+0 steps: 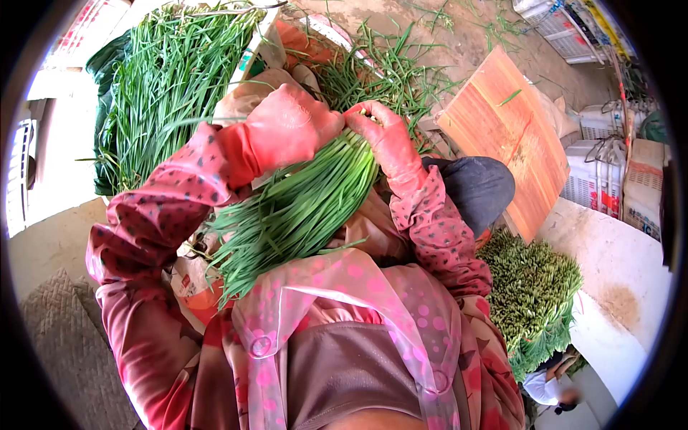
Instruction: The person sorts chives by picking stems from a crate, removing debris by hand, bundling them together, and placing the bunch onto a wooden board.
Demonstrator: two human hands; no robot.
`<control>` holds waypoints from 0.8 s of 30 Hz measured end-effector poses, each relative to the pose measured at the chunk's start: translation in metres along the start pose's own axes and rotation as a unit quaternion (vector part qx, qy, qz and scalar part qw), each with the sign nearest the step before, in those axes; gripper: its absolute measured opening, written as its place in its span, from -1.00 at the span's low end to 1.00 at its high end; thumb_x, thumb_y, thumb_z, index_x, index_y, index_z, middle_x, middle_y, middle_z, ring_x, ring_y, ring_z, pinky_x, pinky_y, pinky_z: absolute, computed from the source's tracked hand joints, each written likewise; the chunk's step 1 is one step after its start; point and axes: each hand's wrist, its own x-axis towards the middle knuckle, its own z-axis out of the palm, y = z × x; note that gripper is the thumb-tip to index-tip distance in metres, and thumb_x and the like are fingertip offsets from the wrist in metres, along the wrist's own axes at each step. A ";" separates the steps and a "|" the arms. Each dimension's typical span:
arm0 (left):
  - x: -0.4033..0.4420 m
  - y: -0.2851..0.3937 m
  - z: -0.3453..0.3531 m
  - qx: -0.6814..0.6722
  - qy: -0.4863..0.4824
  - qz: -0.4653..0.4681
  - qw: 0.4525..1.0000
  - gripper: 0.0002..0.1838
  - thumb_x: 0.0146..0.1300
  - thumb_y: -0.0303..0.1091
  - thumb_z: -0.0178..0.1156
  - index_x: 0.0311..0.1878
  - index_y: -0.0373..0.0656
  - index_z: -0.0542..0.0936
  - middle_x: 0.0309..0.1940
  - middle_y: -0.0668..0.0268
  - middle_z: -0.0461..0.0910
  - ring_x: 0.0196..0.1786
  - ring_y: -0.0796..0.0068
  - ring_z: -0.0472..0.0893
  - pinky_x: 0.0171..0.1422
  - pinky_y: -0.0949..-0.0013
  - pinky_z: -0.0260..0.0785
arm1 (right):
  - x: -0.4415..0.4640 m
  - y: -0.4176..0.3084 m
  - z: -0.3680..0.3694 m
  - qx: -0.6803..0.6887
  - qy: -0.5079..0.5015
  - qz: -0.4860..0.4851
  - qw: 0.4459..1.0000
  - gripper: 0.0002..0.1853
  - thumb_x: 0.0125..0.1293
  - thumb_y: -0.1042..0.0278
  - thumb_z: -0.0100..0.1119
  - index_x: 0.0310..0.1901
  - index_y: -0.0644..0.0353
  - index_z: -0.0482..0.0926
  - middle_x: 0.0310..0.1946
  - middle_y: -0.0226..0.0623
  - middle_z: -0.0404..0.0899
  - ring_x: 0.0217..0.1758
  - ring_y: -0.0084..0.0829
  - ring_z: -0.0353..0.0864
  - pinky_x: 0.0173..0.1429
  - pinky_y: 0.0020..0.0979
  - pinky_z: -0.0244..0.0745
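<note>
A bunch of long green stalks (301,201) lies across my lap, its pale ends up at my hands and its leafy tips toward the lower left. My right hand (387,140), in a pinkish-red glove, has its fingers closed round the pale ends. My left hand (294,125), gloved alike, is closed beside the top of the bunch, its back toward the camera; its fingertips are hidden, so what it holds cannot be made out.
Loose green stalks fill a container (179,93) at the upper left; more lie scattered (387,72) ahead. A wooden board (509,140) leans at the right, above stacked bundles (534,287). White crates (591,172) stand far right. Another person (548,383) shows at the lower right.
</note>
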 end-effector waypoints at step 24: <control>-0.004 -0.015 0.026 -0.341 0.034 0.041 0.938 -0.76 0.16 -0.17 0.23 -0.44 -0.14 0.53 -0.53 0.12 0.54 -0.45 -0.02 0.54 -0.37 0.07 0.38 | -0.005 0.017 0.002 0.060 0.001 0.015 0.998 -0.89 0.29 0.38 0.16 -0.25 0.22 0.58 -0.39 -0.47 0.60 -0.37 -0.68 0.50 -0.25 -0.56 0.42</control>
